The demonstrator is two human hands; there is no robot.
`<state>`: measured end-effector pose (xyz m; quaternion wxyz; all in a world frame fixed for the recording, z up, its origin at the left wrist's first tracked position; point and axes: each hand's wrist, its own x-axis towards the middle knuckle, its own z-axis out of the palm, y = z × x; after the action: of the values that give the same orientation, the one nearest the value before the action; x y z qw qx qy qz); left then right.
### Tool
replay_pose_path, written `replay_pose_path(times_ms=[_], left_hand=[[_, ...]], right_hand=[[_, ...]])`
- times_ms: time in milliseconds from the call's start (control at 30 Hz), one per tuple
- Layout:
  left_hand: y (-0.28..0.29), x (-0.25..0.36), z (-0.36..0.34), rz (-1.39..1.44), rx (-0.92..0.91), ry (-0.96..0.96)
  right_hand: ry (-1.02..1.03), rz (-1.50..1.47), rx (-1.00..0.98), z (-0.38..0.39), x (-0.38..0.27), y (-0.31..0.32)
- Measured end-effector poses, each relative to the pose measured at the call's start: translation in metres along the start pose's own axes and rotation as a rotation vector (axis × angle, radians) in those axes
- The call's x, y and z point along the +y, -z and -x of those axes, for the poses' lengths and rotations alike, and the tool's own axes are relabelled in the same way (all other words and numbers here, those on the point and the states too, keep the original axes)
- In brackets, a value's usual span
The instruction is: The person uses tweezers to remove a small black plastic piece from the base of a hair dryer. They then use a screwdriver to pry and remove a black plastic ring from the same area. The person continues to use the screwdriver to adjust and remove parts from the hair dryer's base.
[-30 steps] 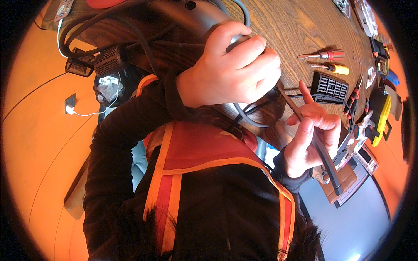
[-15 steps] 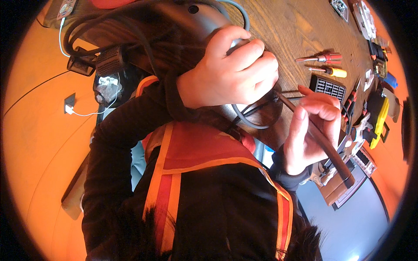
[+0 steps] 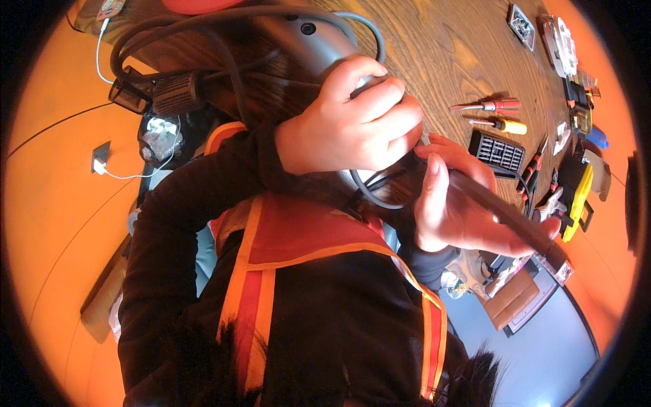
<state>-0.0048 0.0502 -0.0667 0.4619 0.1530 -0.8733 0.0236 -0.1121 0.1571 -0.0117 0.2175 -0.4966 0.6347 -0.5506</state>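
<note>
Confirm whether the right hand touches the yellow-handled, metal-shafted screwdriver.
Apart: the head view shows brown wooden tabletop between the right hand and the screwdriver.

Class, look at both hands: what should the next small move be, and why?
Probably to close the right hand more firmly around the dark bar: the bar lies across that hand, whose fingers do not look wrapped around it, and the left hand already grips the grey device.
</note>
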Motion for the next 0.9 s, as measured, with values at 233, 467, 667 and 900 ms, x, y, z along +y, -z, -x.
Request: replay_pose_path(times_ms=[233, 467, 667, 900], left_hand=[[-0.001, 0.000, 0.000, -0.029, -0.010, -0.012], [-0.002, 0.000, 0.001, -0.040, -0.004, -0.007], [0.000, -0.001, 0.001, -0.019, -0.039, -0.035], [-0.001, 0.000, 0.001, -0.048, -0.028, -0.039]], right_hand=[[-0.049, -0.064, 0.020, 0.007, 0.005, 0.008], [0.092, 0.161, -0.028, 0.004, 0.008, 0.012], [0.264, -0.126, 0.067, 0.003, -0.001, 0.010], [0.447, -0.120, 0.202, 0.002, -0.008, 0.006]])
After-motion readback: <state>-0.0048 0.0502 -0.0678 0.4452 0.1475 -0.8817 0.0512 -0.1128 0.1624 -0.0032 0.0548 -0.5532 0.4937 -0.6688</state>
